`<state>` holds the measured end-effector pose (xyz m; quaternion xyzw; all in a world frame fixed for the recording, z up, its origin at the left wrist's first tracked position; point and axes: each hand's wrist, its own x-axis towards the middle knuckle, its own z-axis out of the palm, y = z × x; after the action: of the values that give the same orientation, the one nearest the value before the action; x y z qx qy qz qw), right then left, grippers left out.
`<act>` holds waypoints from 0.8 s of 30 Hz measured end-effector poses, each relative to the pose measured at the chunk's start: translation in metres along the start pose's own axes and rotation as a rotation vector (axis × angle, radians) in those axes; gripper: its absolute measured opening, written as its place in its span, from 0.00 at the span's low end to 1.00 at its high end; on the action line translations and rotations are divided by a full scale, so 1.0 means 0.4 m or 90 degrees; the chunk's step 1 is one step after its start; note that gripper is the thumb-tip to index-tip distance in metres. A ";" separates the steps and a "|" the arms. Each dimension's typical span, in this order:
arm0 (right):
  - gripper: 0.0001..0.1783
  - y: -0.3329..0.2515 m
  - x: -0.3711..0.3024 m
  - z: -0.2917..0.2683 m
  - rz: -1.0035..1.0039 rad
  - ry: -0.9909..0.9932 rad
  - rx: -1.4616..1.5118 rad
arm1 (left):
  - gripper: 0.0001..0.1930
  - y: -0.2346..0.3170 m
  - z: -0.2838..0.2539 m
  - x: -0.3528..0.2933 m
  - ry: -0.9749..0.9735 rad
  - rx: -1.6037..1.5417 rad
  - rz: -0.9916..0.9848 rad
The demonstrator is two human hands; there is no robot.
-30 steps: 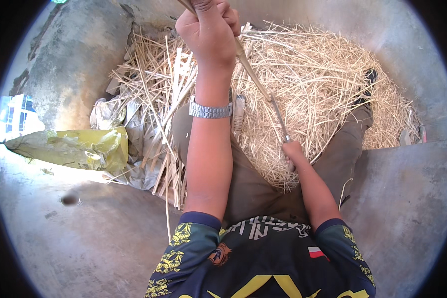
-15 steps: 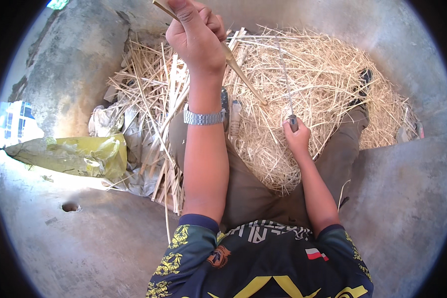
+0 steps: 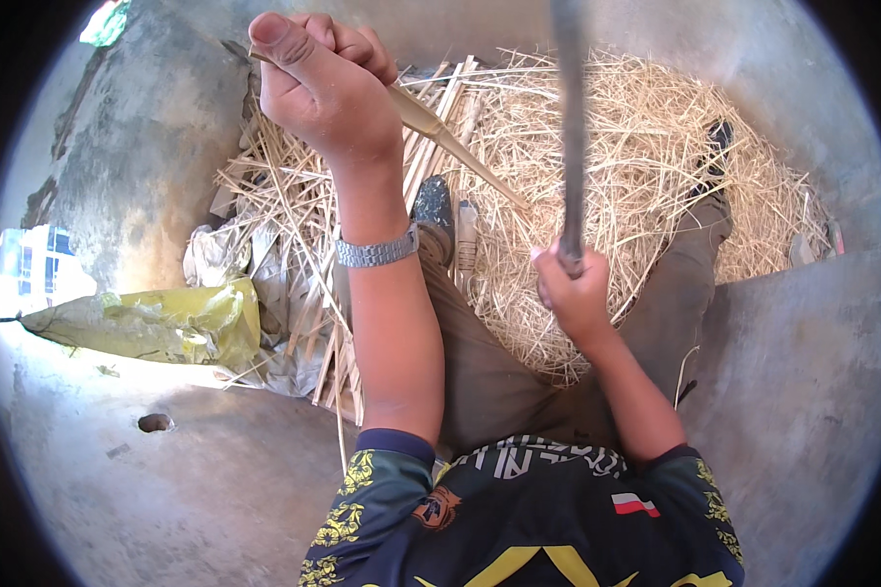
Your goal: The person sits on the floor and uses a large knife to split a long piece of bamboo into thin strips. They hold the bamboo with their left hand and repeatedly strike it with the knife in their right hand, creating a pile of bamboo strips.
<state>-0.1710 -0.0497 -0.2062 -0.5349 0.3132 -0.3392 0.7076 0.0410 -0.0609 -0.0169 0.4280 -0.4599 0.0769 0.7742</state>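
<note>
We are wearing a dark shirt [image 3: 519, 519] with yellow patterns, brown trousers [image 3: 489, 362], and a silver watch [image 3: 377, 252], centre frame.

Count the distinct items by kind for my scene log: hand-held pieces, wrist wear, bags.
Pale bamboo strip, in left hand grip: 1
Dark metal blade, in right hand grip: 1
Silver metal wristwatch: 1
Yellow plastic bag: 1
Total: 4
</note>
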 end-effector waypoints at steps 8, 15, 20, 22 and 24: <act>0.16 0.044 -0.040 -0.066 0.253 0.003 -0.252 | 0.33 -0.005 0.023 -0.020 0.075 0.070 0.049; 0.17 0.016 -0.010 -0.050 -0.030 0.027 0.023 | 0.33 -0.002 0.050 -0.017 0.050 0.055 0.020; 0.16 0.151 -0.031 -0.089 0.426 -0.136 0.005 | 0.33 0.000 0.070 -0.026 0.038 0.082 0.068; 0.13 0.188 -0.024 -0.123 0.227 0.009 -0.240 | 0.33 0.003 0.060 -0.025 0.007 0.013 0.033; 0.13 0.098 -0.009 -0.129 0.127 0.031 -0.328 | 0.33 0.001 0.044 -0.023 0.028 0.044 0.019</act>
<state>-0.2091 -0.0671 -0.2559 -0.6556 0.4569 -0.1898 0.5705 0.0243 -0.0711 -0.0202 0.4461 -0.4460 0.1137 0.7676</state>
